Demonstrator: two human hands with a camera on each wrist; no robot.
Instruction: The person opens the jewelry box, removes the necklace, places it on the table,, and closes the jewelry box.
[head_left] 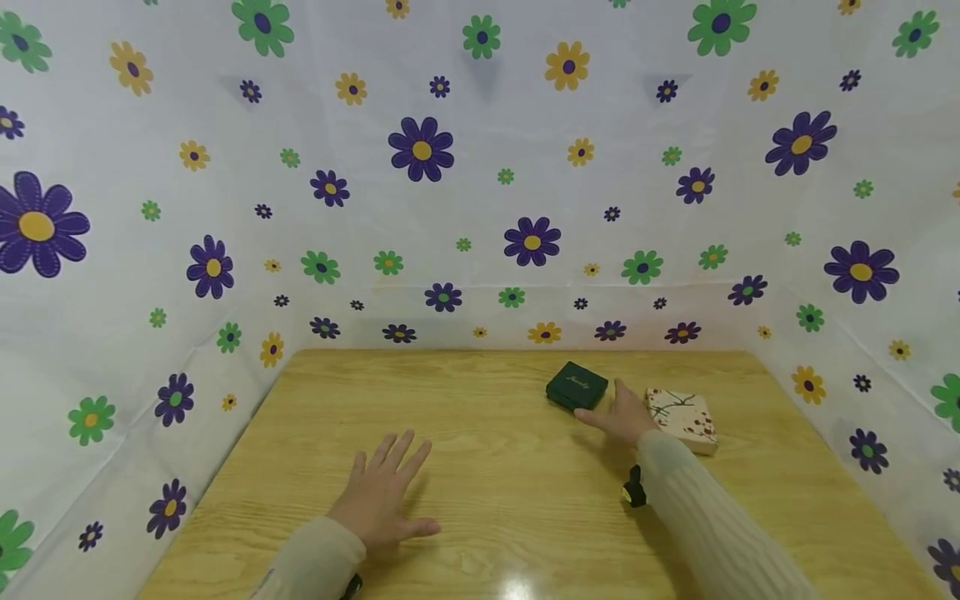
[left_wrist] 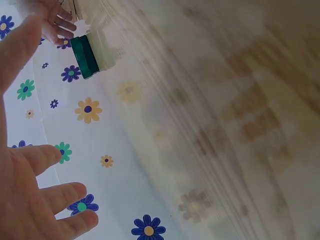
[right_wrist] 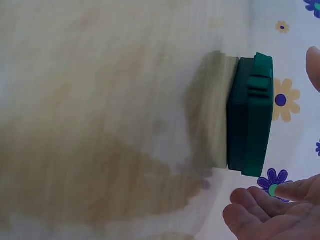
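Observation:
A small dark green box [head_left: 576, 386] with gold lettering on its lid lies right of centre towards the back of the table. My right hand [head_left: 621, 414] reaches beside it, thumb and fingers spread apart. In the right wrist view, a gap separates the fingers [right_wrist: 250, 210] from the green box [right_wrist: 250, 117], whose side has a tab-like clasp. Partly behind my right wrist is a cream box [head_left: 693, 425] with a branch and red blossom pattern. My left hand [head_left: 382, 496] hovers over or rests on the table's left-centre, fingers spread and holding nothing; I cannot tell whether it touches.
The light wooden table [head_left: 480, 433] fills the lower view. White cloth walls [head_left: 480, 200] printed with purple, green and yellow flowers enclose it at the back and both sides. A small black item [head_left: 635, 487] is at my right cuff.

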